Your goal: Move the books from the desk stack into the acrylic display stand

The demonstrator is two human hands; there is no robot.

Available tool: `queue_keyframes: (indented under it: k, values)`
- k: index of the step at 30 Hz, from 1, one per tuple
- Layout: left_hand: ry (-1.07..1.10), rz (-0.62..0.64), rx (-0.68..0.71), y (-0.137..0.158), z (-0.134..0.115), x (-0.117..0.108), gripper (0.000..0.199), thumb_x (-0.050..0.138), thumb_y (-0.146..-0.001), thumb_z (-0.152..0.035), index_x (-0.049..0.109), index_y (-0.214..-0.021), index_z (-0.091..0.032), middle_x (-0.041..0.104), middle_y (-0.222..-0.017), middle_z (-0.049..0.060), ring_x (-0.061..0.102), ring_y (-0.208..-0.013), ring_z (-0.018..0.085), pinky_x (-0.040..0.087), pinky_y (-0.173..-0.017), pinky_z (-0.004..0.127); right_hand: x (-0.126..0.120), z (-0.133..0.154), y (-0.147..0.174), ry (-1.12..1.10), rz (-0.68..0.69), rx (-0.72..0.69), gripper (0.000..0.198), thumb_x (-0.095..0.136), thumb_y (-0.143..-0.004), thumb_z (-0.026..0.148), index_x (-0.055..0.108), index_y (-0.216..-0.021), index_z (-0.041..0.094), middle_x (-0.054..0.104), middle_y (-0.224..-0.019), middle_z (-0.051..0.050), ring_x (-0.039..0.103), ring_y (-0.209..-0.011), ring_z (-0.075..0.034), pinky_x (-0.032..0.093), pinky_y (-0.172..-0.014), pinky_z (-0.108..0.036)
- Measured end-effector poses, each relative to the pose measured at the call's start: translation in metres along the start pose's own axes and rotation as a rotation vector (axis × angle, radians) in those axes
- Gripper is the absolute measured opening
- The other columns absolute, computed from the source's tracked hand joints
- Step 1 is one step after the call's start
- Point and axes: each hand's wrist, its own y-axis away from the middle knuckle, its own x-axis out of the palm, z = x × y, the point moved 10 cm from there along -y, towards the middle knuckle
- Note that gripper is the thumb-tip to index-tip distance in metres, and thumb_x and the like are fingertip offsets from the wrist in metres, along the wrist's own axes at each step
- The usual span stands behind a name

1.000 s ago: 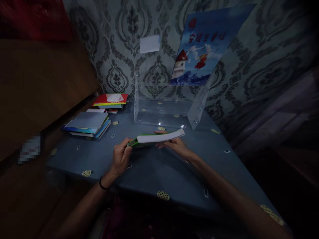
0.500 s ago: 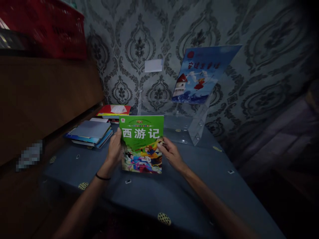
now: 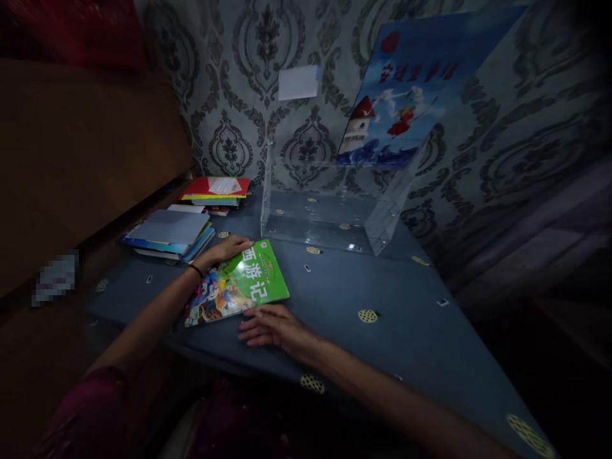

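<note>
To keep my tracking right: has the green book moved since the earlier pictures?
Yes. Judged against the clear stand, the green book has shifted left, toward the nearer book pile, and has also turned.

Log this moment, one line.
left hand: at far edge of green illustrated book; right hand: open beside near edge; book: on blue-grey patterned tablecloth; clear plastic rack: behind

Right of the green book (image 3: 268, 274), we have open worktop (image 3: 339, 293) reaching forward to the clear rack (image 3: 318, 236), whose side panels (image 3: 388, 215) stand in the way. Between them, a blue book (image 3: 399, 95) blocks the right part, with room to its left. On our left, the grey-topped stack (image 3: 167, 227) and red-topped stack (image 3: 205, 187) bar the way, leaving a narrow gap beside the rack.
</note>
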Motion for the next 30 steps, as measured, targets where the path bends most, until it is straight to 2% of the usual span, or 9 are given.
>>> queue_keyframes:
  k: [3, 6, 9, 11, 13, 15, 19, 26, 30]
  values:
    - [-0.189, -0.04, 0.048, 0.0, 0.002, 0.001, 0.038, 0.062, -0.086, -0.051, 0.06, -0.065, -0.019, 0.053, -0.058, 0.0, 0.048, -0.062, 0.017, 0.035, -0.063, 0.027, 0.005, 0.012, 0.007, 0.085, 0.123, 0.043, 0.046, 0.082, -0.079, 0.053, 0.07, -0.103, 0.015, 0.076, -0.094, -0.01, 0.077, -0.085, -0.02, 0.061, -0.077, -0.032]
    - [-0.325, -0.094, 0.084, 0.007, 0.003, 0.004, 0.029, 0.056, -0.092, -0.045, 0.068, -0.088, -0.019, 0.062, -0.077, 0.005, 0.054, -0.08, 0.023, 0.038, -0.074, 0.03, -0.016, 0.048, 0.005, 0.302, 0.098, -0.098, 0.04, 0.072, -0.088, 0.051, 0.071, -0.107, 0.016, 0.076, -0.091, -0.009, 0.074, -0.074, -0.018, 0.058, -0.065, -0.028]
    - [-0.55, -0.144, 0.194, 0.017, -0.009, 0.012, 0.033, 0.049, -0.097, -0.04, 0.07, -0.11, -0.018, 0.063, -0.101, 0.011, 0.054, -0.097, 0.026, 0.04, -0.086, 0.035, -0.059, 0.102, -0.005, 0.633, -0.165, -0.377, 0.032, 0.061, -0.094, 0.042, 0.07, -0.111, 0.017, 0.075, -0.091, -0.008, 0.072, -0.075, -0.019, 0.057, -0.067, -0.032]
    - [-0.725, -0.181, 0.275, 0.022, -0.02, 0.02, 0.037, 0.043, -0.101, -0.035, 0.068, -0.122, -0.018, 0.061, -0.11, 0.013, 0.053, -0.102, 0.027, 0.041, -0.09, 0.038, -0.085, 0.133, -0.01, 0.854, -0.376, -0.546, 0.027, 0.057, -0.093, 0.032, 0.07, -0.112, 0.018, 0.075, -0.101, -0.01, 0.071, -0.093, -0.024, 0.058, -0.083, -0.041]
    - [-0.824, -0.185, 0.322, 0.025, -0.026, 0.029, 0.04, 0.04, -0.103, -0.032, 0.064, -0.133, -0.021, 0.059, -0.114, 0.013, 0.053, -0.104, 0.027, 0.041, -0.09, 0.04, -0.098, 0.148, -0.022, 0.985, -0.456, -0.64, 0.03, 0.053, -0.093, 0.025, 0.068, -0.118, 0.019, 0.073, -0.118, -0.011, 0.067, -0.113, -0.026, 0.051, -0.101, -0.047]
    - [-0.856, -0.154, 0.354, 0.025, -0.029, 0.04, 0.041, 0.04, -0.104, -0.033, 0.061, -0.139, -0.023, 0.059, -0.118, 0.012, 0.052, -0.106, 0.027, 0.041, -0.091, 0.04, -0.104, 0.148, -0.04, 1.042, -0.422, -0.635, 0.035, 0.048, -0.095, 0.022, 0.063, -0.127, 0.02, 0.071, -0.126, -0.011, 0.063, -0.121, -0.026, 0.047, -0.107, -0.049]
    - [-0.825, -0.119, 0.363, 0.021, -0.024, 0.051, 0.043, 0.039, -0.106, -0.035, 0.056, -0.144, -0.024, 0.058, -0.12, 0.011, 0.052, -0.107, 0.025, 0.042, -0.092, 0.039, -0.109, 0.131, -0.062, 1.101, -0.345, -0.579, 0.038, 0.041, -0.1, 0.02, 0.058, -0.134, 0.019, 0.071, -0.125, -0.013, 0.065, -0.121, -0.026, 0.048, -0.106, -0.049]
    - [-0.833, -0.137, 0.365, 0.021, -0.025, 0.051, 0.042, 0.04, -0.105, -0.035, 0.06, -0.141, -0.025, 0.056, -0.13, 0.014, 0.05, -0.118, 0.029, 0.042, -0.099, 0.046, -0.106, 0.125, -0.06, 1.167, -0.31, -0.631, 0.042, 0.04, -0.101, 0.02, 0.053, -0.141, 0.018, 0.068, -0.132, -0.013, 0.062, -0.125, -0.024, 0.046, -0.109, -0.048]
    - [-0.795, -0.052, 0.455, 0.036, -0.038, 0.065, 0.042, 0.04, -0.106, -0.038, 0.06, -0.141, -0.026, 0.054, -0.138, 0.014, 0.048, -0.126, 0.03, 0.04, -0.104, 0.048, -0.107, 0.127, -0.062, 1.173, -0.307, -0.634, 0.043, 0.038, -0.102, 0.021, 0.052, -0.142, 0.019, 0.068, -0.132, -0.012, 0.062, -0.125, -0.024, 0.047, -0.107, -0.047]
